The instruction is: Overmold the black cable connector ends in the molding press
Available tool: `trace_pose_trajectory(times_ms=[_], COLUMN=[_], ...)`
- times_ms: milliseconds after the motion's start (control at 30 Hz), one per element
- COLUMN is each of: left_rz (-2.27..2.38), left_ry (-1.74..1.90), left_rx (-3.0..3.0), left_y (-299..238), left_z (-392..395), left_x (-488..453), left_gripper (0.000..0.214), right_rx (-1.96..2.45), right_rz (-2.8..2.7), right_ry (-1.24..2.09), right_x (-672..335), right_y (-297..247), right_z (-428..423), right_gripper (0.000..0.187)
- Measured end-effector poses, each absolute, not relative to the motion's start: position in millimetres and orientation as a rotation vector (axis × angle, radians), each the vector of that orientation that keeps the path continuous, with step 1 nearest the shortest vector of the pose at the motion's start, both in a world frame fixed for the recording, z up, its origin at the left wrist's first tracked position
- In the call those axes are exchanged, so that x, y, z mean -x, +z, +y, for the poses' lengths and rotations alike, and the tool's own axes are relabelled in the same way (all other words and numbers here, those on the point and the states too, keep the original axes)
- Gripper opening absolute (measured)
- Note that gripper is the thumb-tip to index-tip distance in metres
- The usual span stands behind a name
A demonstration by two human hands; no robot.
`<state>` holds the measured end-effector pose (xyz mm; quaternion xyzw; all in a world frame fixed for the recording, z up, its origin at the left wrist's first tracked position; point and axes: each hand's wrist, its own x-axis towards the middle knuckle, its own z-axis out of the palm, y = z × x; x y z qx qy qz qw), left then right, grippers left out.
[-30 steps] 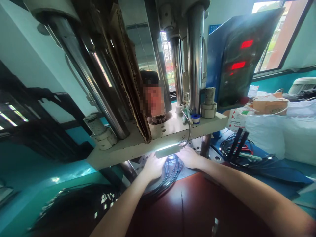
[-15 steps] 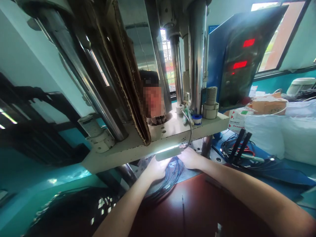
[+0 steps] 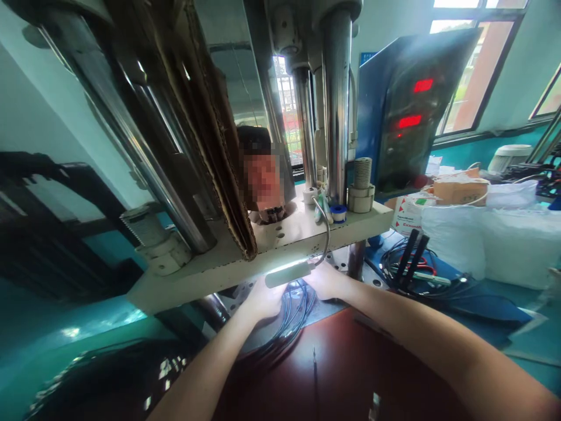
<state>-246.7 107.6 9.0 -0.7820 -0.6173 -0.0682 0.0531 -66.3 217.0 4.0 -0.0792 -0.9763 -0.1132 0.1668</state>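
Observation:
Both my hands reach forward under the pale platen point(image 3: 245, 260) of a vertical press. My left hand point(image 3: 262, 299) and my right hand point(image 3: 323, 279) lie on either side of a bundle of thin black cables point(image 3: 293, 309) that runs from the lit work area back over the dark red table point(image 3: 342, 374). A small lamp bar point(image 3: 287, 273) glares just above the hands. Their fingers are hidden under the platen and washed out by the light, so I cannot see what they hold.
Shiny steel columns point(image 3: 337, 99) rise from the platen. A person stands behind the press. A blue control box with red digits point(image 3: 412, 111) is at the right, with coiled cables point(image 3: 416, 275), white bags point(image 3: 486, 240) and a cardboard box point(image 3: 460, 187) beyond.
My hands have pushed slightly further in under the platen, and the view has drifted a little; the cable bundle stays between the hands.

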Motion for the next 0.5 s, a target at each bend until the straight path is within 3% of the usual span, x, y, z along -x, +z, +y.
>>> trace_pose_trajectory(times_ms=[133,367,500], left_rz=[-1.947,-1.976,-2.089], left_ry=[-0.154,-0.225,-0.202], left_rx=[2.329,2.398,2.244], left_y=[10.5,6.0,11.0], left_z=[109.4,108.9,105.2], left_x=[244.1,236.5,243.1], left_gripper=[0.048,0.057,0.049], right_rx=[0.291,0.319,0.37], right_rz=[-2.801,-2.854,-2.888], right_ry=[-0.291,-0.173,-0.053], right_x=[67.1,69.3,68.1], right_y=[2.9,9.6,12.5], right_z=[216.9,217.4,225.3], right_gripper=[0.047,0.06,0.06])
